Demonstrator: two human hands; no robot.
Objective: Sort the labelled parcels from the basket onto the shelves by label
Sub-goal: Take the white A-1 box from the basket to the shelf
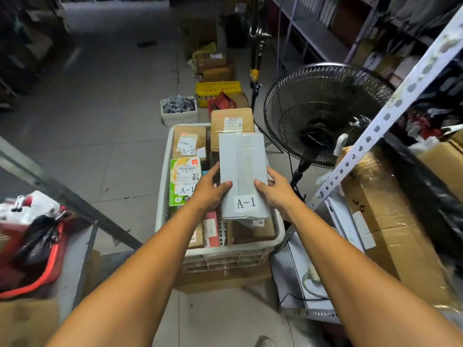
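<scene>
A long white parcel (243, 166) labelled A-1 is held above the white basket (162, 196). My left hand (210, 189) grips its left edge and my right hand (274, 190) grips its right edge. In the basket lie a brown box (186, 136) labelled A-2, a green and white parcel (183, 181) labelled A-1, a taller brown box (231, 121) at the far end, and more parcels partly hidden under the white one, one showing an A-2 label (256, 221).
A black standing fan (323, 113) is right of the basket. A perforated white shelf post (375, 126) slants across the right, with large brown cartons (390, 216) behind it. A red bin (32, 249) with bags sits left. Boxes and a yellow crate (218, 87) line the floor beyond.
</scene>
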